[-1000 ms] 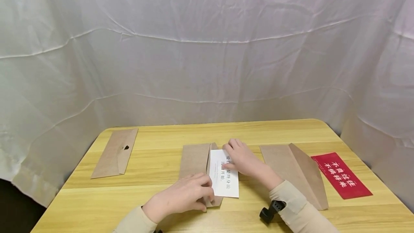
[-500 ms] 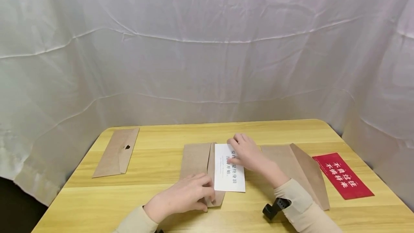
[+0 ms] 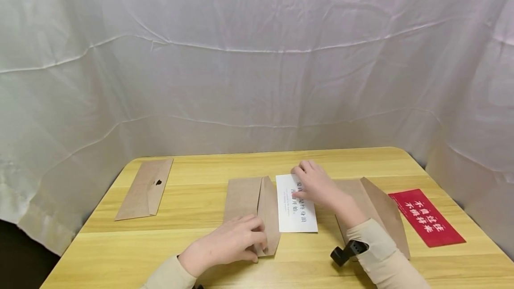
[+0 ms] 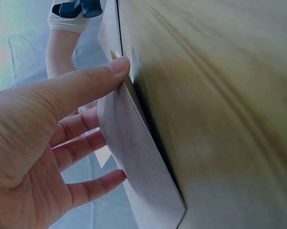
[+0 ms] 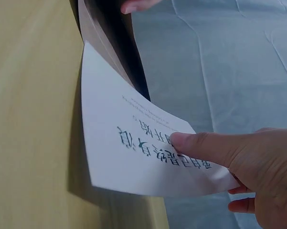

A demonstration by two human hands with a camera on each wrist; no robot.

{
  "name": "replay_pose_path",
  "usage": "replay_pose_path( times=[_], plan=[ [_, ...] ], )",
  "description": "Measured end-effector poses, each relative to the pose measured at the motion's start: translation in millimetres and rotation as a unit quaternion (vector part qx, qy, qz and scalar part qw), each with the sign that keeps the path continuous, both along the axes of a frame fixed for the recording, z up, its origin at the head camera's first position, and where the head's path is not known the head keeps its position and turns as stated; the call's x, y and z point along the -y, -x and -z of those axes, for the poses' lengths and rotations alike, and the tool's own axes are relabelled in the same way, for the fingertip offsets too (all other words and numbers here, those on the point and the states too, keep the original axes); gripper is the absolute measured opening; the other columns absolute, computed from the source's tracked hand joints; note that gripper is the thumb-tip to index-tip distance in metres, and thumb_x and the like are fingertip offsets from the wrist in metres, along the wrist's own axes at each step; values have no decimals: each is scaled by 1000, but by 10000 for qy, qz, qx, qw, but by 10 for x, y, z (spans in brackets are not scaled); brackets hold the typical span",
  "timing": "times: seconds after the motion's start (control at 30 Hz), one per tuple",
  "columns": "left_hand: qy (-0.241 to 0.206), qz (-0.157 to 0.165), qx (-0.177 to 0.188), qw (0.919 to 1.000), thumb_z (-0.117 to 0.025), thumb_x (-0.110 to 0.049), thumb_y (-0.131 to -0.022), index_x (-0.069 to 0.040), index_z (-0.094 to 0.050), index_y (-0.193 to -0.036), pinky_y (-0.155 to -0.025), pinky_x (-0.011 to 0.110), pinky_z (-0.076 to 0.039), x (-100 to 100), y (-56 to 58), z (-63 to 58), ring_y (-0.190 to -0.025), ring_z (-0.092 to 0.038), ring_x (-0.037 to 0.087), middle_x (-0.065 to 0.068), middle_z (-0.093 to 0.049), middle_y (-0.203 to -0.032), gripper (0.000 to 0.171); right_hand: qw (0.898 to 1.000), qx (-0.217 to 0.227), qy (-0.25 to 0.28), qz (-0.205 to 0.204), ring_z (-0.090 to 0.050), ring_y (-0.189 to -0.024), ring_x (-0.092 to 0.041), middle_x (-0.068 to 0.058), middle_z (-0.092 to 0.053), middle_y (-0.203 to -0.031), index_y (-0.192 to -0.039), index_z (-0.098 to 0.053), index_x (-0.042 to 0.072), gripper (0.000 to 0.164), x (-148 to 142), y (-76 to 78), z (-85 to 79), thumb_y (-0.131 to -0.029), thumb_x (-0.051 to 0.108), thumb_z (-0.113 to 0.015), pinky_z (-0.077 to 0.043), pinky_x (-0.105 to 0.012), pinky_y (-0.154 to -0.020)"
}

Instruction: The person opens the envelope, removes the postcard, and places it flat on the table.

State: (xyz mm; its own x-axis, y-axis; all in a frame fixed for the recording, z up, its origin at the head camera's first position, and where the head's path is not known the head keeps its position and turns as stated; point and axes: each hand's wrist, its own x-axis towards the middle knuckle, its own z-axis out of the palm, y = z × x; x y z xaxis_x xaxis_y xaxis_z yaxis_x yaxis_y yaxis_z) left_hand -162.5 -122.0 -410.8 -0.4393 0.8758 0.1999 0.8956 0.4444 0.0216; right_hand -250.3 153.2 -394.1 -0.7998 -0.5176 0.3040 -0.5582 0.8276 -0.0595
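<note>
In the head view, a brown paper envelope (image 3: 242, 197) lies at the table's middle with its pointed flap turned out to the right. My left hand (image 3: 229, 242) holds it at the near edge, the thumb at that edge and the fingers over the top, as the left wrist view shows on the envelope (image 4: 138, 157). Just right of the flap, my right hand (image 3: 319, 188) pinches a white card (image 3: 295, 220) printed with dark Chinese characters. In the right wrist view the card (image 5: 119, 167) bends slightly, thumb on its printed face and the other fingers mostly hidden beneath.
Right of the card, partly behind the right forearm, lies a second brown envelope (image 3: 379, 217) with its flap unfolded. Farther right is a red card (image 3: 427, 217) with white characters. A closed envelope (image 3: 138, 193) with a dark spot lies at far left. A pale curtain (image 3: 257, 88) surrounds the table.
My right hand has drawn the white card rightward and slightly away, off the envelope's flap. The left hand has stayed on the envelope.
</note>
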Motion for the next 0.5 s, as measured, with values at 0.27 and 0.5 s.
replay_pose_path(
  times=[0.27, 0.5],
  plan=[
    [32, -17, -41, 10000, -80, -42, -74, -33, -68, -92, -84, 22, -47, 1, -12, -2, -94, -50, 3, -13, -53, -99, 23, 9995, 262, 67, 157, -45, -98, -25, -6, -52, -103, -113, -60, 7, 55, -57, 3, -38, -71, 32, -86, -40, -39, -82],
    [47, -16, -85, 10000, -80, -42, -74, -33, -67, -92, -80, 20, -46, -4, -14, -2, -94, -50, 3, -14, -53, -99, 24, 9986, 432, 63, 297, -45, -98, -24, -5, -52, -102, -114, -60, 8, 55, -117, -5, -49, -72, 32, -86, -40, -40, -82]
  ],
)
